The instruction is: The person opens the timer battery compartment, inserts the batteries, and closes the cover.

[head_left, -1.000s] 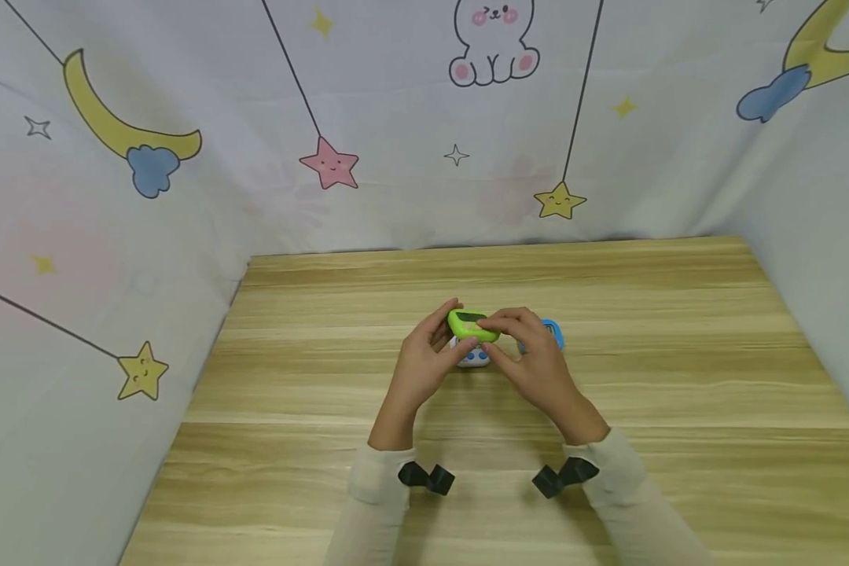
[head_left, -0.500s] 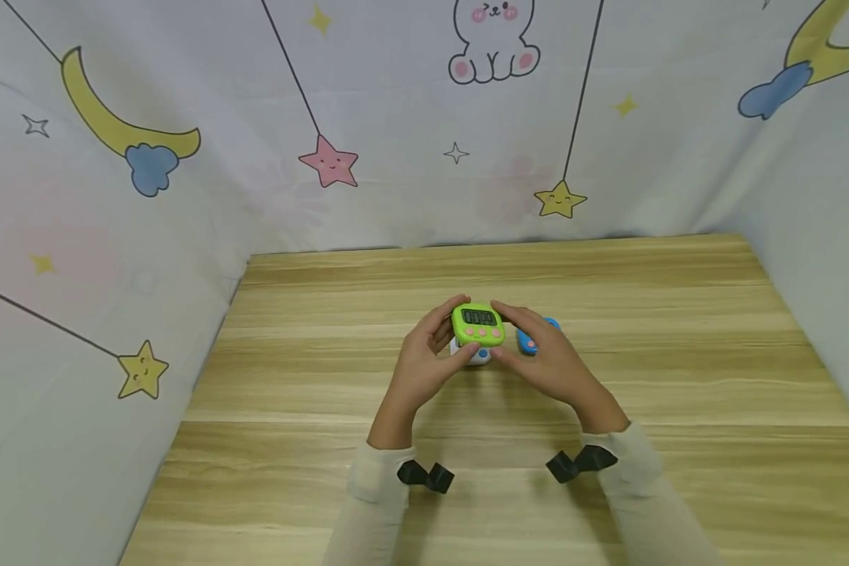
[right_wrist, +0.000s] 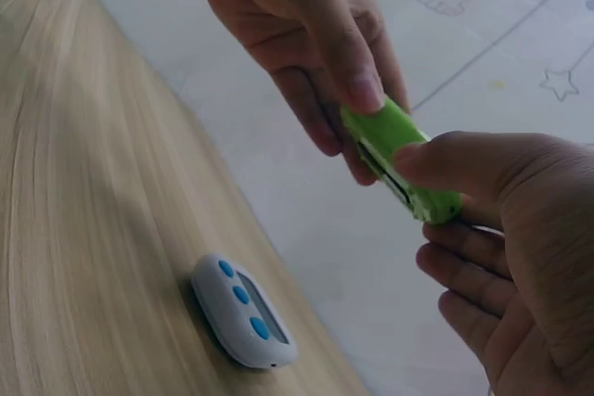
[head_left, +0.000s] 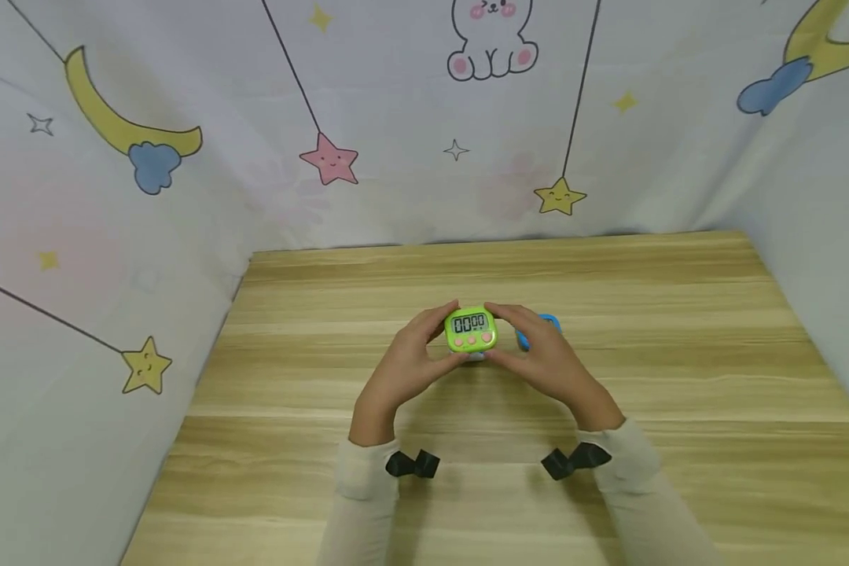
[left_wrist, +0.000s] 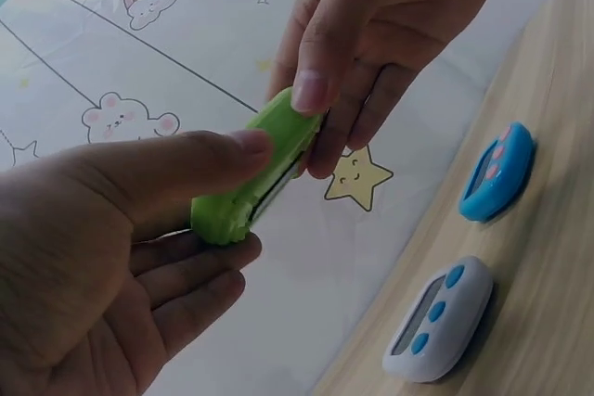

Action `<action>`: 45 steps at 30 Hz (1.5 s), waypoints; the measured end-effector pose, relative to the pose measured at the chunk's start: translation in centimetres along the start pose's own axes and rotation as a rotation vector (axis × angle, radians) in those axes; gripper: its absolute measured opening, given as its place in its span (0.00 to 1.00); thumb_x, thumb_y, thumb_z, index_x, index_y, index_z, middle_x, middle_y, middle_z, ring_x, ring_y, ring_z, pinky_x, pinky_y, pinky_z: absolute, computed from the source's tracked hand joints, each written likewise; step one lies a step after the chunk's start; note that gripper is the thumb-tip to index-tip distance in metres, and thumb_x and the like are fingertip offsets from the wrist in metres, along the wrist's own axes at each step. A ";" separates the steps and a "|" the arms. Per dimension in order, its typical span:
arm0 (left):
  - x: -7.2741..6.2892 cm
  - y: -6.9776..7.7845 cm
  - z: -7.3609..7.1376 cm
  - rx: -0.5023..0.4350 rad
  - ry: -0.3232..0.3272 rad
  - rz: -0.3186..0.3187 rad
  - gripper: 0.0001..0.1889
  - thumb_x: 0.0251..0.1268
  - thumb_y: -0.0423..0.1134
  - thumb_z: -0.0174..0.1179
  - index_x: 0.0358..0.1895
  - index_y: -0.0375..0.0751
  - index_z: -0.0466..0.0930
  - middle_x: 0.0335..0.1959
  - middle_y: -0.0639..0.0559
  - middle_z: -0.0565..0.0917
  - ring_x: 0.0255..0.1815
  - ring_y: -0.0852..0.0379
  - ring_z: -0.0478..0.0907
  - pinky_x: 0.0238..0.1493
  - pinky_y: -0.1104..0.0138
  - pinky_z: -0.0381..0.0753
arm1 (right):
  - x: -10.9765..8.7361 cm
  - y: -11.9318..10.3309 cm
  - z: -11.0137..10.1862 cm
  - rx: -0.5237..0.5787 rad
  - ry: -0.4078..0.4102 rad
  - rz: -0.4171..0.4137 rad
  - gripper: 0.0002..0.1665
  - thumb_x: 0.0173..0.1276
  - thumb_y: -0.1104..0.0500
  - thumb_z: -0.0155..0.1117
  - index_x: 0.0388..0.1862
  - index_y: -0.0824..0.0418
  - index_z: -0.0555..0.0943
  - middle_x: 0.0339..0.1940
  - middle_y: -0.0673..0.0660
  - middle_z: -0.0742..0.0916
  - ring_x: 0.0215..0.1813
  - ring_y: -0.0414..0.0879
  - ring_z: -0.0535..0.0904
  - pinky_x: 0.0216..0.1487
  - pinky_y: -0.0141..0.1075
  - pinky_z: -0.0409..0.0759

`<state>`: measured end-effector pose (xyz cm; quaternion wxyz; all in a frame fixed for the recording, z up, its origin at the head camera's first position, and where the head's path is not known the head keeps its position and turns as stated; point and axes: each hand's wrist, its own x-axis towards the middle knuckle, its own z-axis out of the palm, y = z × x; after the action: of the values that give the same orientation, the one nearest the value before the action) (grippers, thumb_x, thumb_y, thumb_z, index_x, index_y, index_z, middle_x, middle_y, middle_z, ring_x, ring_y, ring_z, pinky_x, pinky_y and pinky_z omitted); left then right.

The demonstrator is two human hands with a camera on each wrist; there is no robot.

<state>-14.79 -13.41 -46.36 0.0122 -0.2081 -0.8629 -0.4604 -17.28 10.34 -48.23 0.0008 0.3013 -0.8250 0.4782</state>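
A green digital timer (head_left: 471, 329) with pink buttons is held above the table, its screen reading 00 00 in the head view. My left hand (head_left: 409, 360) pinches its left side between thumb and fingers. On the opposite side my right hand (head_left: 546, 355) grips it the same way. Both wrist views show the green timer edge-on, with a thumb from each hand along one edge. A white timer (left_wrist: 440, 320) with blue buttons lies on the table below, mostly hidden in the head view. Beside it rests a blue timer (left_wrist: 498, 172) with pink buttons, partly behind my right hand in the head view.
The wood-grain table (head_left: 297, 314) extends around the hands. A white cloth (head_left: 396, 212) printed with stars, moons and a bear hangs behind it and along both sides. Dark straps with small blocks sit on both sleeves.
The green timer has tilted to face the head camera. My right fingers have moved from its front to its right side. Its display, dark at first, now shows clear digits.
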 end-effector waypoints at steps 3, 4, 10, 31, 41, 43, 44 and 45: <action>-0.1 -0.3 -0.2 0.053 -0.007 0.006 0.37 0.60 0.43 0.69 0.72 0.45 0.64 0.66 0.52 0.70 0.65 0.58 0.69 0.63 0.66 0.70 | 0.1 0.0 0.4 -0.009 -0.017 0.006 0.41 0.65 0.47 0.69 0.74 0.53 0.66 0.69 0.52 0.74 0.70 0.50 0.67 0.65 0.51 0.70; -0.1 -0.5 -0.3 0.065 -0.006 0.010 0.37 0.59 0.42 0.70 0.72 0.44 0.65 0.66 0.52 0.70 0.65 0.58 0.69 0.63 0.66 0.71 | 0.1 0.0 0.6 -0.012 -0.020 0.008 0.41 0.65 0.48 0.69 0.74 0.53 0.66 0.69 0.53 0.73 0.70 0.51 0.67 0.64 0.52 0.70; -0.5 -2.5 -1.0 0.085 0.047 -0.016 0.37 0.57 0.38 0.72 0.70 0.42 0.66 0.66 0.51 0.70 0.65 0.55 0.70 0.63 0.65 0.71 | 0.1 0.0 0.7 -0.043 -0.036 0.042 0.41 0.67 0.45 0.66 0.75 0.54 0.64 0.71 0.54 0.71 0.72 0.53 0.64 0.64 0.56 0.68; -2.8 -9.1 -3.2 0.153 -0.052 -0.374 0.36 0.60 0.40 0.70 0.72 0.45 0.65 0.69 0.46 0.69 0.71 0.48 0.62 0.71 0.55 0.59 | 0.0 1.8 -1.5 -0.168 0.032 0.126 0.37 0.72 0.47 0.61 0.75 0.54 0.62 0.74 0.55 0.66 0.73 0.55 0.60 0.68 0.57 0.61; -2.9 -9.2 -3.4 0.211 -0.082 -0.373 0.38 0.60 0.39 0.69 0.73 0.43 0.63 0.71 0.42 0.66 0.73 0.45 0.59 0.72 0.53 0.57 | 0.0 2.1 -3.8 -0.303 0.221 0.055 0.37 0.69 0.49 0.64 0.73 0.57 0.65 0.76 0.63 0.58 0.76 0.64 0.47 0.66 0.67 0.53; -2.8 -9.2 -3.4 0.216 -0.089 -0.378 0.39 0.60 0.40 0.69 0.73 0.43 0.62 0.72 0.42 0.64 0.74 0.45 0.57 0.72 0.53 0.55 | 0.0 2.2 -4.2 -0.325 0.263 0.051 0.37 0.69 0.48 0.64 0.73 0.58 0.66 0.76 0.64 0.57 0.76 0.63 0.45 0.68 0.66 0.47; -2.8 -9.1 -3.4 0.218 -0.089 -0.382 0.39 0.60 0.42 0.69 0.74 0.44 0.61 0.73 0.42 0.63 0.75 0.45 0.55 0.73 0.53 0.54 | 0.0 2.2 -4.3 -0.335 0.280 0.051 0.37 0.69 0.48 0.64 0.72 0.58 0.66 0.76 0.64 0.57 0.77 0.63 0.44 0.69 0.65 0.45; -2.7 -9.0 -3.4 0.220 -0.083 -0.375 0.40 0.60 0.43 0.69 0.74 0.44 0.60 0.73 0.42 0.62 0.75 0.45 0.54 0.72 0.52 0.54 | 0.0 2.2 -4.4 -0.343 0.295 0.053 0.37 0.69 0.47 0.64 0.72 0.58 0.66 0.76 0.63 0.56 0.77 0.61 0.43 0.70 0.65 0.43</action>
<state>-16.21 -21.50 -52.07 -0.0866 -0.0603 -0.9312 -0.3488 -19.61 14.62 -47.57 0.1601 0.2019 -0.8927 0.3696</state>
